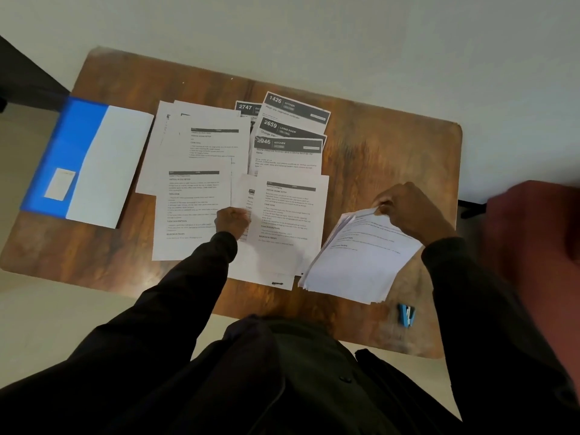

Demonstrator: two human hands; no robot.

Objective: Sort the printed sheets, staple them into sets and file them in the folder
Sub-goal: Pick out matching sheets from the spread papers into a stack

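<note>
Printed sheets [194, 183] lie spread over the middle of a wooden table [392, 146]. Several sheets with dark numbered headers [292, 127] overlap at the back. My left hand [232, 221] is curled, and its fingers pinch the edge of a sheet [241, 189] between two text pages. My right hand [405, 208] grips the top corner of a thick stack of sheets [357, 259], which is tilted above the table at the right. An open blue folder [78, 146] with a white sheet on its right half lies at the left. A small blue stapler [407, 314] rests near the front right edge.
The table stands against a pale wall, and its left part carries the folder close to the edge. A red blurred shape [539, 221] fills the right side. A dark piece of furniture [22, 76] stands at the far left. My dark sleeves cover the table's front.
</note>
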